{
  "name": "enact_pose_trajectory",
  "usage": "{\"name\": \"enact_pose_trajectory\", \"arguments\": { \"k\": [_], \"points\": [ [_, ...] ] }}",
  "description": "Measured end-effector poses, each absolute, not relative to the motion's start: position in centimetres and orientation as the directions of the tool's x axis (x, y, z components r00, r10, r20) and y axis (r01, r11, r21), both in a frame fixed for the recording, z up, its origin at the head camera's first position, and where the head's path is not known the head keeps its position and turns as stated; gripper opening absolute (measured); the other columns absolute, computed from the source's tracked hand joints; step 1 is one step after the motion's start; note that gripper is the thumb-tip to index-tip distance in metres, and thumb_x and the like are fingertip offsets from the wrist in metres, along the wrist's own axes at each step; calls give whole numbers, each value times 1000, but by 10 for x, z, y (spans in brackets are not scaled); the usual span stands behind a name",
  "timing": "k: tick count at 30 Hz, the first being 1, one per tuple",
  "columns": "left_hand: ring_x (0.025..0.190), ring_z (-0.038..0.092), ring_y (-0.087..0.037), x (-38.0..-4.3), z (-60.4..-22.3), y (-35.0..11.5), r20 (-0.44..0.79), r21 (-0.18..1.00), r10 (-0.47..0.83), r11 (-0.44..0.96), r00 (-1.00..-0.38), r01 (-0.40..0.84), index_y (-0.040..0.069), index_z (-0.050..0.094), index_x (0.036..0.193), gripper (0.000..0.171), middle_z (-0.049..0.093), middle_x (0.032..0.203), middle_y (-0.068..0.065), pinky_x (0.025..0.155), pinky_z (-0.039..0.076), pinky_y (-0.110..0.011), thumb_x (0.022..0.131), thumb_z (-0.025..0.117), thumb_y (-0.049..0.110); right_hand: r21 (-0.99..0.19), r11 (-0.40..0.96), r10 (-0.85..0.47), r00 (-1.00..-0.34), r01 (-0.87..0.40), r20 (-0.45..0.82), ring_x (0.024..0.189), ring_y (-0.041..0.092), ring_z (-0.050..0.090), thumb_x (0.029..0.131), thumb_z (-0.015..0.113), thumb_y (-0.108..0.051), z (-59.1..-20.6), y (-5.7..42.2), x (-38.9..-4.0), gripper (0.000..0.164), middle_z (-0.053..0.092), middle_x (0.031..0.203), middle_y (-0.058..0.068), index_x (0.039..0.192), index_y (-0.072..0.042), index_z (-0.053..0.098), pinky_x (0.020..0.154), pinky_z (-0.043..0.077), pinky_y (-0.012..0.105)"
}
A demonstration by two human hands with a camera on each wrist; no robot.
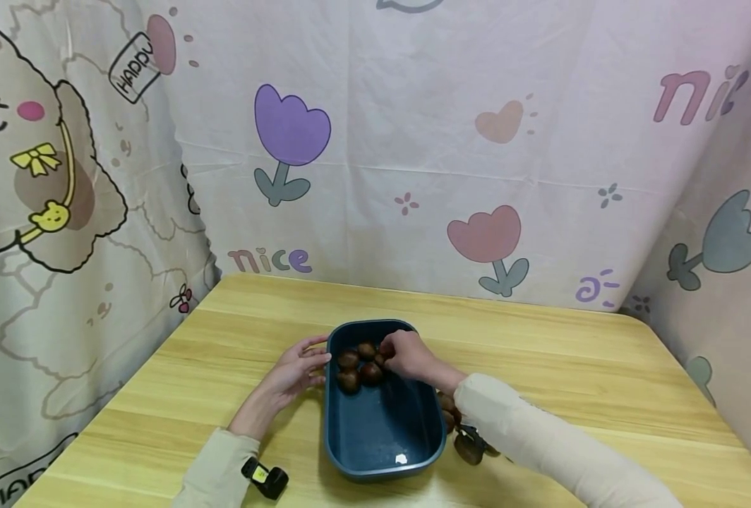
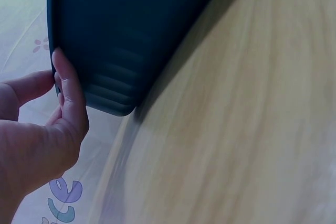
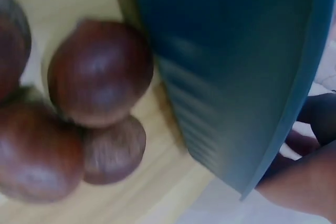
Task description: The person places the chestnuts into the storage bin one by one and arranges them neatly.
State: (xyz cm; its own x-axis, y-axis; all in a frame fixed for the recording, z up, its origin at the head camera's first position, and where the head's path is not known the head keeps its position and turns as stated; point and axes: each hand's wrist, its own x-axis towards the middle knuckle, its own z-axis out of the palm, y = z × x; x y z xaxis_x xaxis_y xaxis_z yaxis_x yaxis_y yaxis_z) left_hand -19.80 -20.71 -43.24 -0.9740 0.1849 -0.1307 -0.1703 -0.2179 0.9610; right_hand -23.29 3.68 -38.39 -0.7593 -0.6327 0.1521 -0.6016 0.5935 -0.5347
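A dark blue rectangular box (image 1: pixel 385 430) holds several brown chestnuts (image 1: pixel 370 373) at its far left end. Over its far right part, my right hand (image 1: pixel 410 355) reaches in past the rim, thumb and fingertips pinching a chestnut (image 1: pixel 386 348) among the others. My left hand (image 1: pixel 294 372) is at the box's left side, its loosely extended fingers touching the rim and outer wall. The left wrist view has these fingers (image 2: pixel 73 95) against the ribbed wall. In the right wrist view, the right hand (image 3: pixel 310 177) is partly hidden behind the rim.
More chestnuts (image 3: pixel 100 72) lie on the wooden table (image 1: pixel 579 381) just right of the box, partly under the right forearm in the head view. Printed cloth (image 1: pixel 375 141) hangs behind the table and at both sides. A black wrist camera (image 1: pixel 265 478) is on the left sleeve.
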Motion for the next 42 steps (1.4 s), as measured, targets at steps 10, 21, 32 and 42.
{"name": "enact_pose_trajectory", "arguments": {
  "k": [10,21,32,42],
  "points": [
    [80,56,-12,-198,-433,-207,-135,960,180,-220,-974,-174,-6,32,140,49,55,95,-3,67,51,-27,95,52,-1,-334,554,-771,-621,-762,139,66,15,47,76,68,8,-386,39,-235,17,63,75,8,91,1,72,62,43,26],
    [80,56,-11,-199,-432,-207,-135,960,180,-218,-974,-173,-7,32,140,50,55,96,-4,67,51,-27,95,53,-1,-364,487,-782,-582,-794,224,64,13,52,72,72,8,-387,43,-241,15,66,75,9,86,3,71,62,45,23],
    [79,56,-11,-199,-433,-206,-134,959,180,-223,-974,-173,-6,33,140,49,54,95,-3,66,51,-27,95,53,-1,-604,517,-635,-745,-606,205,82,18,62,85,70,-2,-364,66,-244,19,68,94,13,104,4,71,71,51,28],
    [79,57,-11,-198,-431,-206,-132,953,197,-243,-972,-179,-6,31,141,51,55,97,-4,65,50,-27,95,52,-3,-789,498,-472,-876,-360,103,82,18,59,84,73,-6,-379,114,-236,20,66,91,6,100,3,69,69,51,30]
  ]
}}
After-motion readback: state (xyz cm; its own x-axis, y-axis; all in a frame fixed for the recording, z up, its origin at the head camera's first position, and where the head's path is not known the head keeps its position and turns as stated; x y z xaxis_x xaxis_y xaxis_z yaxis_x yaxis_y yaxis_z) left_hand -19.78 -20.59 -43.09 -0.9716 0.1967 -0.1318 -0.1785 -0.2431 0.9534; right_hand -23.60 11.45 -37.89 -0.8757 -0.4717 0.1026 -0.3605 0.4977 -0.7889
